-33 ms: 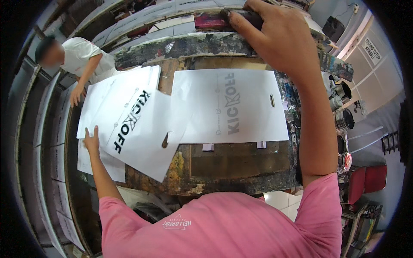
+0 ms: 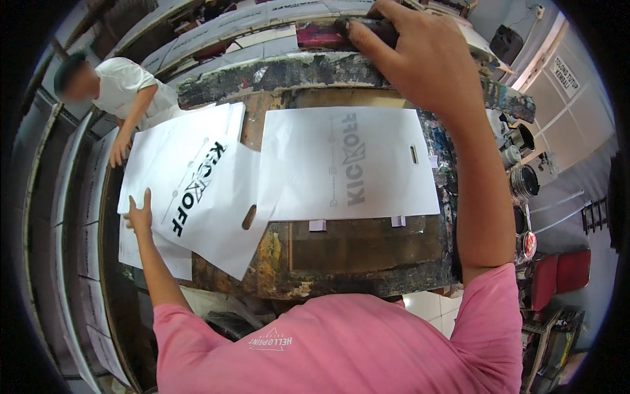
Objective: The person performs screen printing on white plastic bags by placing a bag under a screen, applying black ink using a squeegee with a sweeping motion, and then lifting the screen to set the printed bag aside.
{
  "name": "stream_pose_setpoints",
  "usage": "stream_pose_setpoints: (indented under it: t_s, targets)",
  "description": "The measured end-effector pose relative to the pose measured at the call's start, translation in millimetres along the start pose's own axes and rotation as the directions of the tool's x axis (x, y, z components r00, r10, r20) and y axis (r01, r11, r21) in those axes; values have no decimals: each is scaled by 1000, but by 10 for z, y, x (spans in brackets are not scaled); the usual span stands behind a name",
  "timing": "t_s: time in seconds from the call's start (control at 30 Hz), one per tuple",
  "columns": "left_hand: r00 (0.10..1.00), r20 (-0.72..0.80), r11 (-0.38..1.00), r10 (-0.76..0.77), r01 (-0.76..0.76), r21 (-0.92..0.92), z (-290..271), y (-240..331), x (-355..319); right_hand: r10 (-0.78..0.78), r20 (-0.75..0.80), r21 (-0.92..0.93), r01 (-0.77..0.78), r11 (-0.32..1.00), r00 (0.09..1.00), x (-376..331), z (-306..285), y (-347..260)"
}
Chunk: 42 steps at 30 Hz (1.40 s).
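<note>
Bags of white plastic with a cut-out handle slot are the things in hand: one lies flat under the frame on the paint-crusted table, its print showing pale through, and a second, printed in black, lies on top of the pile at the left, partly over the table edge. My right hand is closed around a dark handle at the far edge of the frame, the fingers wrapped over it. My left hand lies flat with the fingers spread on the left edge of the printed bag. I think the fresh black print could smear if this bag slides on the pile or another sheet lands on it, because the left hand only presses one edge. The flat bag could also shift off its small tape marks if the frame moves. Old ink in many colours covers the table. Another person in a white shirt bends over sheets at the far left; long benches run beside, and tins stand at the right.
</note>
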<state>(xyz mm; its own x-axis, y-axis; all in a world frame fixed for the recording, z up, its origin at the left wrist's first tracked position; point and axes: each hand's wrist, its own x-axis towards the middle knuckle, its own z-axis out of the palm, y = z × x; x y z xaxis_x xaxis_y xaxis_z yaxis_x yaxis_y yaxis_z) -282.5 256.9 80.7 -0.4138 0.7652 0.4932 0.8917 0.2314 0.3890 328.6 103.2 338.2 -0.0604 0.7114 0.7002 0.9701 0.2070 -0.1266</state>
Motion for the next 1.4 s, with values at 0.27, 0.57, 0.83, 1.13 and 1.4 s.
stream_pose_setpoints:
  t_s: [0.27,0.57,0.83,1.13,1.4]
  targets:
    - [611,405,-167,680,667,-726,-1018,2170,-2229,-41,135,-137,60,989,990,-929,245,-150]
    - [250,929,-112,272,967,-227,-804,1877,-3144,-111,655,289,-113,951,747,-1814,1191,345]
    - [150,978,-44,147,988,-145,-498,1717,-3341,-121,440,84,94,992,890,-793,3210,1619]
    - [170,984,9,57,985,-170,-418,1703,-3395,-80,299,-127,123,984,951,-956,3719,1530]
    - [143,984,-25,102,990,-142,-399,1639,-3362,-45,395,-3,50,999,918,-1896,2644,650]
